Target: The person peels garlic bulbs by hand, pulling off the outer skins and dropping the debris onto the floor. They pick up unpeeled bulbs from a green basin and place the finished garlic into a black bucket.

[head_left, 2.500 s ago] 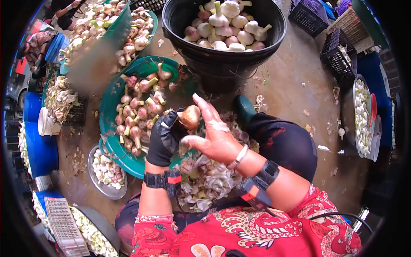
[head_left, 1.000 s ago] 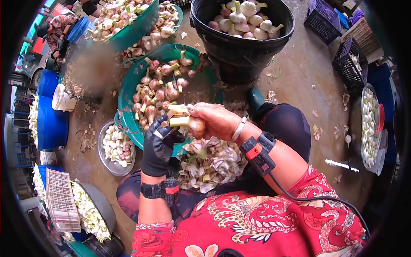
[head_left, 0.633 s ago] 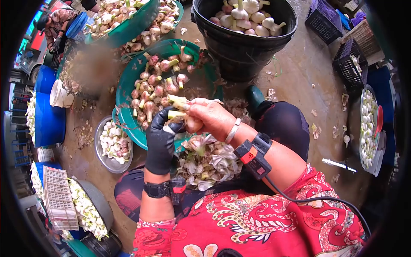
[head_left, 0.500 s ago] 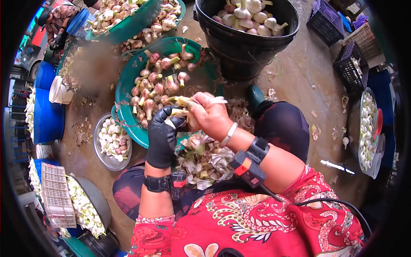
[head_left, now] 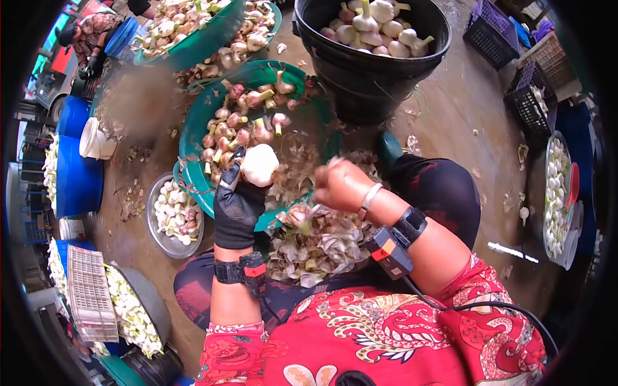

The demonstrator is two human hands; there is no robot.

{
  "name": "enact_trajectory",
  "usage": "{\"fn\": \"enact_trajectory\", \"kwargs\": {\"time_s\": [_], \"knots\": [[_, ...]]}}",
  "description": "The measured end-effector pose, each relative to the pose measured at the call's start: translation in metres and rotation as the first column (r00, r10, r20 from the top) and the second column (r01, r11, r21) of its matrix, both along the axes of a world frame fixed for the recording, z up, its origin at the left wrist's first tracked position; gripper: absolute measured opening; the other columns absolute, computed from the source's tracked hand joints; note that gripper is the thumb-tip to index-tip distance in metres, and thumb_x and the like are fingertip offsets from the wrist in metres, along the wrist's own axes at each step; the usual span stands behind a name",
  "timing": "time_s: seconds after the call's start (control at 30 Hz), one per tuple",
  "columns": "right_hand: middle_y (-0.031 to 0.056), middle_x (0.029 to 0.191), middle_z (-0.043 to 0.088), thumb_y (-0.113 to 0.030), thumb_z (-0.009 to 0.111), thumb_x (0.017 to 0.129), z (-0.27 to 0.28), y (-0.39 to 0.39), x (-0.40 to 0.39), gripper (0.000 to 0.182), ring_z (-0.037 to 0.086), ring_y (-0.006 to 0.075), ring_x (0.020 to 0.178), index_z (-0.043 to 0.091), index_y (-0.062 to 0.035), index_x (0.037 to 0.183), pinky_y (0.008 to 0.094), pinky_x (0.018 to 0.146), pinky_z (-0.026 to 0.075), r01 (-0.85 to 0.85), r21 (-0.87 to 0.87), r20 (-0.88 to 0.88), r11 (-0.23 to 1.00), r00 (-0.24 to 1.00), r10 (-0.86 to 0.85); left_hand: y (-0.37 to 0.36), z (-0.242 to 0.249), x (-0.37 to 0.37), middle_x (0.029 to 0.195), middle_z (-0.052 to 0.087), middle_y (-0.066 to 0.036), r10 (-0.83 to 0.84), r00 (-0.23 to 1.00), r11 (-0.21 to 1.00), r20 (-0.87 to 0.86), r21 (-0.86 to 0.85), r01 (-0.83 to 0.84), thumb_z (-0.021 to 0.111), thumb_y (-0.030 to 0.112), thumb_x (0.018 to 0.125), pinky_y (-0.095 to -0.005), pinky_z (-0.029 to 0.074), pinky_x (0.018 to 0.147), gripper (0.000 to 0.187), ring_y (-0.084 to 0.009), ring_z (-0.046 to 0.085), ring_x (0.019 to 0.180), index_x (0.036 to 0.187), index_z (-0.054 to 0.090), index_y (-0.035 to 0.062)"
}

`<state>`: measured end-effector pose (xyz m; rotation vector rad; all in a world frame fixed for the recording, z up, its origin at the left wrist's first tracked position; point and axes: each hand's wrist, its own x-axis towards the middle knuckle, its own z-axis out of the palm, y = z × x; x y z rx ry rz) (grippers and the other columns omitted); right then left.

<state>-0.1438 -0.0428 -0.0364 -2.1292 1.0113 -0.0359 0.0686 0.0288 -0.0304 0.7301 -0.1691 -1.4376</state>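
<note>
Head view: the gloved left hand point(head_left: 237, 201) pinches a peeled garlic bulb point(head_left: 259, 165) at its fingertips, above the near rim of the green basin point(head_left: 191, 138); the bare right hand point(head_left: 341, 186) is curled closed, blurred, apart from the bulb, over the heap of skins point(head_left: 315, 241) on the lap. A firm fingertip grip with the bulb turned to show any remaining skin would serve best. The bulb looks white, round and clean, stalk trimmed off, unlike the purple-skinned, stalked bulbs in the basin
</note>
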Motion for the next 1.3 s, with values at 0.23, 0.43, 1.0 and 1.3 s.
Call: {"fn": "enact_trajectory", "kwargs": {"time_s": [0.23,0.43,1.0,1.3], "knots": [[0.0124,0.079,0.057,-0.011,0.068,0.069,0.014,-0.002,0.012,0.021,0.059,0.0299,0.073,0.059,-0.0064,0.088,0.039,0.066,0.049,0.402,-0.164,0.707,0.901,0.685,-0.177,-0.002,-0.016,-0.026,0.111,0.062,-0.013,-0.147,0.971,0.985,-0.191,0.064,0.161,0.05,0.019,0.093,-0.0388,0.053,0.076,0.032,-0.0245,0.061,0.094,0.119,0.053,0.0012],[0.01,0.073,0.059,-0.005,0.065,0.071,0.005,-0.012,0.002,0.013,0.061,0.0266,0.068,0.064,-0.0053,0.084,0.0336,0.06,0.051,0.458,-0.358,0.708,0.814,0.701,-0.083,-0.006,0.008,-0.06,0.094,0.061,-0.01,-0.131,0.99,0.972,0.047,0.202,0.119,0.049,0.017,0.091,-0.0348,0.052,0.068,0.031,-0.0172,0.059,0.076,0.119,0.051,0.0052],[0.0094,0.075,0.055,-0.011,0.062,0.073,0.013,-0.01,-0.017,0.009,0.059,0.0292,0.068,0.059,-0.0105,0.082,0.0379,0.059,0.05,0.508,-0.306,0.698,0.805,0.695,-0.173,-0.004,0.018,-0.081,0.084,0.063,-0.012,-0.199,0.963,0.956,0.181,0.254,0.149,0.047,0.021,0.095,-0.0329,0.053,0.06,0.025,-0.0177,0.061,0.063,0.112,0.054,0.0035],[0.0098,0.073,0.054,-0.012,0.058,0.077,0.008,-0.007,-0.022,0.005,0.059,0.0287,0.065,0.056,-0.0086,0.081,0.0375,0.058,0.05,0.513,-0.575,0.516,0.638,0.832,-0.203,-0.003,0.008,-0.097,0.084,0.062,-0.01,-0.288,0.723,0.954,0.628,0.123,0.273,0.049,0.021,0.094,-0.0291,0.052,0.059,0.025,-0.0165,0.06,0.065,0.113,0.052,0.0049]]}}
